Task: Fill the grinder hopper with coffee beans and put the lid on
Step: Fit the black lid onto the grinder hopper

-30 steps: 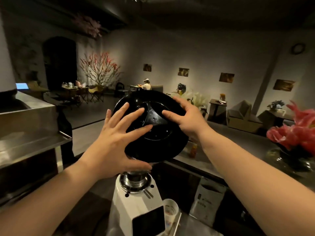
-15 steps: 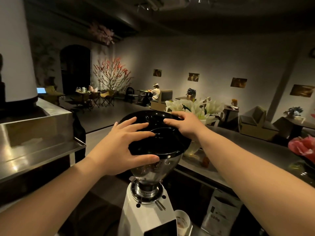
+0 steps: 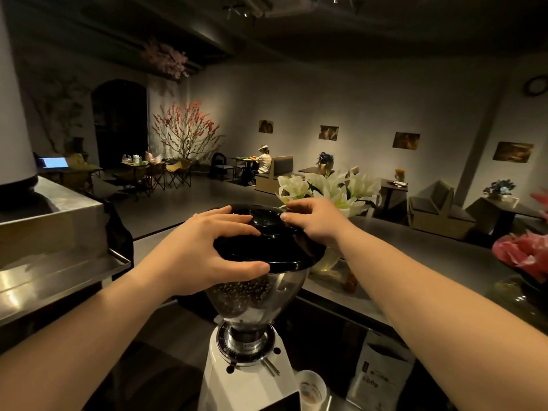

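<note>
A white coffee grinder (image 3: 252,384) stands in front of me at the bottom centre. Its clear hopper (image 3: 278,295) holds dark coffee beans (image 3: 240,292). A black round lid (image 3: 275,250) lies level on the hopper's top rim. My left hand (image 3: 201,250) is spread over the lid's left side, thumb hooked under its front edge. My right hand (image 3: 317,221) rests on the lid's far right edge with fingers curled down on it.
A steel espresso machine (image 3: 53,250) stands at the left. White lilies in a glass vase (image 3: 329,191) sit on the bar counter behind the grinder, pink flowers (image 3: 525,253) at the right. A paper cup (image 3: 311,387) and a white bean bag (image 3: 382,372) stand beside the grinder.
The lid has gone from tilted toward me to lying flat on the hopper. Both hands stayed on it, and my view has lifted so the hopper shows below.
</note>
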Motion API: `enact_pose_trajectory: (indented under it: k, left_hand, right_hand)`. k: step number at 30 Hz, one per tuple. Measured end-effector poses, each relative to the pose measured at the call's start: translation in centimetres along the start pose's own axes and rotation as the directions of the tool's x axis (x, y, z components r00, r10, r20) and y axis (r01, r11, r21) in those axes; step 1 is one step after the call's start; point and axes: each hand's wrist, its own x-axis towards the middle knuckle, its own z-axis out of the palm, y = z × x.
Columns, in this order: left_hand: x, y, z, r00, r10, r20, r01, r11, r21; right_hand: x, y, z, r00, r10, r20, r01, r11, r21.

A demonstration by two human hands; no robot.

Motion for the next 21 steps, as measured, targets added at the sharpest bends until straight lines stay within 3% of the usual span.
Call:
enact_pose_trajectory:
  k: [21]
  left_hand:
    - [0.0,-1.5,0.1,1.000,-0.001,-0.013,0.000,0.997,-0.079]
  right_hand:
    - [0.4,-0.8,0.4,1.000,0.001,0.028,-0.001,1.000,-0.013]
